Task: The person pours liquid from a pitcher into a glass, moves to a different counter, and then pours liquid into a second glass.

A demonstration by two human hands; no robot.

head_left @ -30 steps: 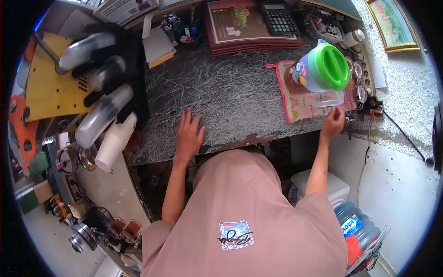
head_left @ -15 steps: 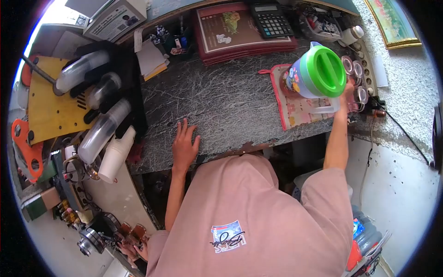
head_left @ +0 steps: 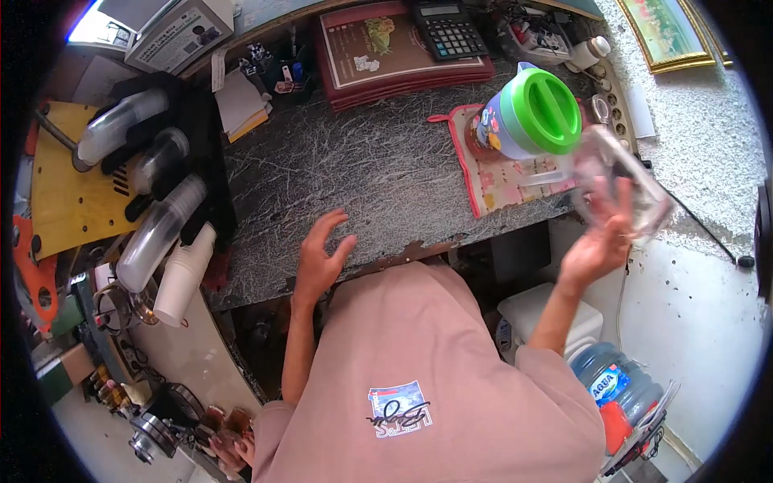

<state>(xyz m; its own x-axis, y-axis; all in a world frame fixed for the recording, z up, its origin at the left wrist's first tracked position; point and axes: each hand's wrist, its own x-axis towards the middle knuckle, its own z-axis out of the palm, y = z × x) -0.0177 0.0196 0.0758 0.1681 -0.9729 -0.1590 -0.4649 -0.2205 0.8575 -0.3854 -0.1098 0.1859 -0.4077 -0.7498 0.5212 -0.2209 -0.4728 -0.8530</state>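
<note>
R hand [head_left: 600, 249], arm reaching fwd, grasps blurred clear container [head_left: 605, 153] at mid-right of frame, nr lidded pitcher [head_left: 509, 121] on cloth [head_left: 475, 189]. Pickup looks done; container's not set down. L hand [head_left: 316, 262], empty, fingers curved, thumb apart, is nr desk [head_left: 362, 173] front, left of ctr.

At the right of the surface [head_left: 322, 177], the pitcher [head_left: 515, 121] stands on the cloth [head_left: 493, 193]. Behind it and to the left, the calculator [head_left: 451, 34] lies on the folders [head_left: 354, 48]. Papers [head_left: 239, 101] lie left of these, cups [head_left: 185, 278] at the near left. Lower right is the water bottle [head_left: 632, 382].
</note>
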